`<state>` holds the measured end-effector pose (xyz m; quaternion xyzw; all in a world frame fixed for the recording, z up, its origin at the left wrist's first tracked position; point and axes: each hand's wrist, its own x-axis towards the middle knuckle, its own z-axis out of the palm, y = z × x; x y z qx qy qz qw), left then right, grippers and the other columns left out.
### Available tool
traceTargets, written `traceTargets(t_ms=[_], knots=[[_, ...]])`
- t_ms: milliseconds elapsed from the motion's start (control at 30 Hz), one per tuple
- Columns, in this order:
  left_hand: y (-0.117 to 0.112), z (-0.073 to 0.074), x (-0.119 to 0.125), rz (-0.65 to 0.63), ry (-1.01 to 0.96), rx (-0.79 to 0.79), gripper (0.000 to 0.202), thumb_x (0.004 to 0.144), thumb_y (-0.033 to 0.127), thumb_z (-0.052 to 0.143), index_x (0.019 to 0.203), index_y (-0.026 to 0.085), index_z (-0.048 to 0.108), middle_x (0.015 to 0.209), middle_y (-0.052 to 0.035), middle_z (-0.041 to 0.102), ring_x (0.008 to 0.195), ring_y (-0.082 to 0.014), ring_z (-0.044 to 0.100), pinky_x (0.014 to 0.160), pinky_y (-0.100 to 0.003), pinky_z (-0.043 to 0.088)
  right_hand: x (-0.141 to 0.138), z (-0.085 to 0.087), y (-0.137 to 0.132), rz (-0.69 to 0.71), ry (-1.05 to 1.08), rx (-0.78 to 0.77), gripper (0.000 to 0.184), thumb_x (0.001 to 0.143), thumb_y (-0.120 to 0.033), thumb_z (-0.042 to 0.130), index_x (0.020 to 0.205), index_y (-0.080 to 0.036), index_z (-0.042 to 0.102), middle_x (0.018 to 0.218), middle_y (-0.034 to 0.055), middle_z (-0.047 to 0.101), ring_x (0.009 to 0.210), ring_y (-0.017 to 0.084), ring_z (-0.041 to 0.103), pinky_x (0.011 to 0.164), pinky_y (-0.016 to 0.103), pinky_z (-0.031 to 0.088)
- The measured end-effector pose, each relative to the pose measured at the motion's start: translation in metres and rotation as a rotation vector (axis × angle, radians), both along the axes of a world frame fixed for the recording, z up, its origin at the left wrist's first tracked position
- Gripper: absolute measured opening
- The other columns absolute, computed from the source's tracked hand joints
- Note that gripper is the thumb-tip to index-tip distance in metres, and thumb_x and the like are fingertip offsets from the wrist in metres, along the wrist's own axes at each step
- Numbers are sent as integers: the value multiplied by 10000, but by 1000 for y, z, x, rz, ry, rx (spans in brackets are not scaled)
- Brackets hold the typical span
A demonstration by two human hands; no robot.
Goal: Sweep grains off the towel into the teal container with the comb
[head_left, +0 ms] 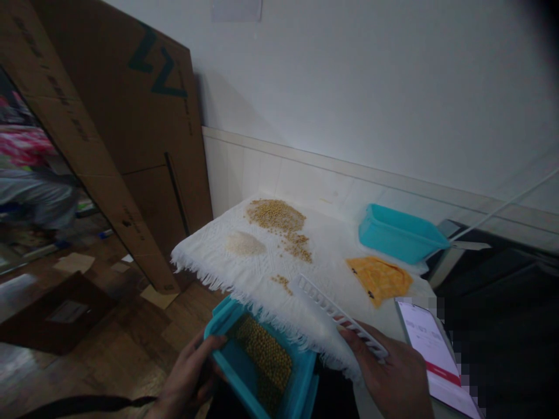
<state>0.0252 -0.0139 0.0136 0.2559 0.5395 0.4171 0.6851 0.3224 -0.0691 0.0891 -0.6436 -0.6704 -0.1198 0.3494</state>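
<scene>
My left hand grips the near-left rim of a blue plastic bin, tilted below the table's front edge. Soybeans lie inside the bin. My right hand is closed around one end of a white slotted plastic strip, which slants across the white cloth on the table. Near the strip's far end lies a small cluster of soybeans. Farther back are a larger soybean pile and a pale heap of fine grains.
A second blue bin stands at the back right. In front of it lies a yellow cloth, with a lit phone at the right edge. A tall cardboard box rises on the left. Behind the table is a white wall.
</scene>
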Motion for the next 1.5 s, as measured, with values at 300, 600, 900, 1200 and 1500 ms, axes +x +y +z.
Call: traceTargets(t_ms=[300,600,900,1200,1500], knots=[[-3,12,2,-19,-17,12,380,633,499,879,690,203,647,418,25,609,263,-5,321,305,-124,181,-4,1,9,41,4,-12,547,1042,-560,416,874,-250,835,824,19,821,688,210,796,630,230,633],[3,1,2,-14,21,18,440,565,563,867,653,212,616,371,33,576,240,-17,300,284,-127,161,-11,9,20,182,-27,43,467,1053,-475,456,889,-234,822,816,15,821,702,185,797,674,214,639],[5,-16,-4,-5,31,19,416,623,575,822,755,210,672,359,60,523,236,-28,275,271,-132,154,-13,11,6,297,36,-31,395,1037,-461,489,930,-283,825,839,-33,823,702,149,795,677,191,635],[2,-5,-1,0,19,29,383,647,529,845,732,200,669,377,42,546,247,-20,288,286,-129,167,-2,4,20,-7,55,-64,530,1031,-546,426,887,-242,835,825,45,822,687,224,796,633,257,633],[3,-3,-1,-26,35,17,405,645,555,827,738,208,639,401,35,588,247,-17,287,291,-127,147,-7,8,15,67,-77,-26,540,1058,-516,390,899,-244,829,850,25,825,688,201,795,612,235,618]])
